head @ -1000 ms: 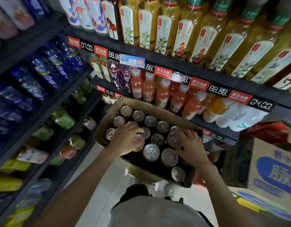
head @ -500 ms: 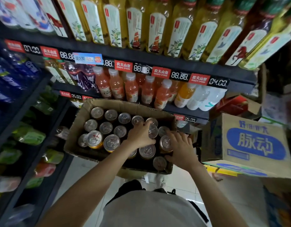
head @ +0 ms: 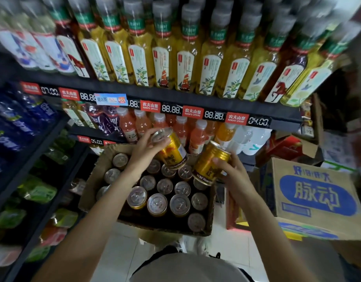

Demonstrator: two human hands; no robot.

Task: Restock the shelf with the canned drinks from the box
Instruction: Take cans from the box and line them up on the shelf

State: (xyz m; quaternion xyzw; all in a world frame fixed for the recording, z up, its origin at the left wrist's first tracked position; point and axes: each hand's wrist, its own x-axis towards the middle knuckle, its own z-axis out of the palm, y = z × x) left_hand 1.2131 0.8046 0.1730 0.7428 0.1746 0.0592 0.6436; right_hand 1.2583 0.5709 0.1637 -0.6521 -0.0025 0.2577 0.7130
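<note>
Each hand has a gold can lifted just above the box (head: 98,180): left hand (head: 143,151) curled round one can (head: 171,149), right hand (head: 234,171) gripping another (head: 210,162). Keep them upright going to the shelf (head: 175,98); the free slot, probably lower left, isn't visible.

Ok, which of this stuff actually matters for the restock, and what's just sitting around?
Part of the job:
left hand, holding a gold can
right hand, holding a second gold can
open can box

Just there:
blue-printed carton
yellow tea bottles
orange juice bottles
</note>
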